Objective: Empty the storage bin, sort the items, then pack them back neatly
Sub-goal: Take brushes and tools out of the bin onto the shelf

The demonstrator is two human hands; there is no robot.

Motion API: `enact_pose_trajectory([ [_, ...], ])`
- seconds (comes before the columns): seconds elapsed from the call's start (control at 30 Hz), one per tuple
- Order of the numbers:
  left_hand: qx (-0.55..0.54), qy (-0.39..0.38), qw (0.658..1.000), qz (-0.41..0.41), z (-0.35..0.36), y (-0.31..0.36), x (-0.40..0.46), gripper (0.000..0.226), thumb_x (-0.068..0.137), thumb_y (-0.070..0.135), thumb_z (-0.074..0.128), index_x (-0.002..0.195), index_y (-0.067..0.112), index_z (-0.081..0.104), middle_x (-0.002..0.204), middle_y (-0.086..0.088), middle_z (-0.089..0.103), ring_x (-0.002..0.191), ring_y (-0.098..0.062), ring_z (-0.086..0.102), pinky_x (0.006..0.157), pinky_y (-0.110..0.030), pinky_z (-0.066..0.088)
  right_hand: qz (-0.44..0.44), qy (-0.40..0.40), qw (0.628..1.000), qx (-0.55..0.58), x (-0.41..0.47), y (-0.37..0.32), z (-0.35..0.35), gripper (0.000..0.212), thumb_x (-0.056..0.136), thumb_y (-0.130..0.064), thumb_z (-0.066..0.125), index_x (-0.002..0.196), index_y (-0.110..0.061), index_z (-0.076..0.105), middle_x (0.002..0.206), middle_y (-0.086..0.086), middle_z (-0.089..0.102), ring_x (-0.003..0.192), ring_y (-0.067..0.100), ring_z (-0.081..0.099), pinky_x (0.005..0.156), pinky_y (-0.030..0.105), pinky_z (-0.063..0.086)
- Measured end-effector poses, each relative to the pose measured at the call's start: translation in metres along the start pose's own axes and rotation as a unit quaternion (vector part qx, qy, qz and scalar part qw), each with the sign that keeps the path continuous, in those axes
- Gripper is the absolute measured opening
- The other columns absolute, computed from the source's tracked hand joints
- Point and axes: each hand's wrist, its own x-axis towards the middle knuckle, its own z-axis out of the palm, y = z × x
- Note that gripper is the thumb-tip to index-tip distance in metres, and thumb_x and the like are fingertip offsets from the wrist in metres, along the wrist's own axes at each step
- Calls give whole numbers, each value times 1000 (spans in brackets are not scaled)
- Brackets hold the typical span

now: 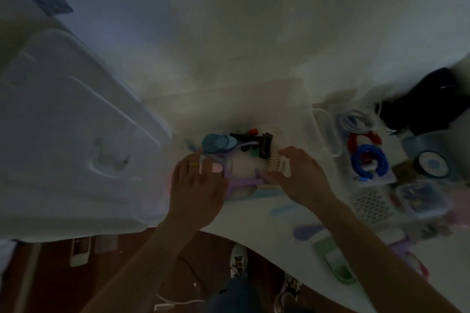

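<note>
Teal round case (215, 143), lilac hanger (243, 181), blue cable coil (369, 161), green grater (335, 262), white table (254, 33)

A: Setting?

B: Looks like a home, some spare room or living area. Not a lab or shop.

A: Evidence?

B: White table (254, 33) against a plain white wall, reddish-brown wood-look floor (127, 274) below. Clutter is all household stuff: hair brushes, a teal round case (215, 143), coiled blue cable (370, 162), a white charger cord (354, 119), small lidded plastic box (422, 198), a green slotted grater-like tool (335, 260).

A: Anything else?

B: Large translucent storage lid (76, 119) on the left, black bag (429, 101) far right. Image is dim and blurred, so the exact room is unclear.
</note>
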Motion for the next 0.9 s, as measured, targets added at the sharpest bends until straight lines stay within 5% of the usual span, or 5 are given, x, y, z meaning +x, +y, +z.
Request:
enact_pose_trajectory([
  [0.27, -24, -69, 996, -43, 27, -44, 7, 50, 82, 37, 51, 116, 3, 64, 120, -23, 63, 109, -40, 61, 95, -46, 50, -44, -60, 993, -89, 122, -13, 80, 54, 90, -24, 62, 140, -12, 45, 126, 13, 57, 110, 29, 57, 85, 33, 46],
  [0.5, -87, -11, 996, -6, 29, -42, 3, 40, 77, 18, 76, 111, 12, 55, 110, -14, 64, 100, -34, 62, 83, -42, 57, -62, -43, 977, -200, 144, -17, 115, 23, 94, -14, 47, 111, -6, 61, 113, 16, 62, 101, 33, 58, 95, 38, 40],
  [0.6, -82, -5, 996, 24, 30, -43, 5, 50, 70, 15, 84, 108, 13, 51, 107, -14, 65, 97, -34, 62, 78, -44, 58, -48, -79, 985, -145, 141, -22, 113, 22, 96, -18, 50, 104, -6, 66, 107, 12, 67, 99, 27, 61, 91, 37, 45],
  [0.73, -131, -75, 986, -77, 32, -47, 5, 38, 86, 32, 63, 123, 25, 56, 122, -1, 56, 112, -22, 53, 93, -39, 48, 0, -128, 991, -40, 128, -27, 101, 26, 94, -24, 59, 103, -1, 70, 103, 11, 68, 99, 26, 63, 81, 34, 52],
  [0.9, -200, -96, 965, -139, 42, -52, -1, 55, 87, 53, 45, 117, 10, 60, 109, -6, 63, 99, -24, 60, 84, -25, 41, 53, -103, 987, 114, 107, -30, 68, 21, 80, -16, 78, 100, -11, 74, 90, 0, 67, 84, 12, 63, 66, 20, 46],
])
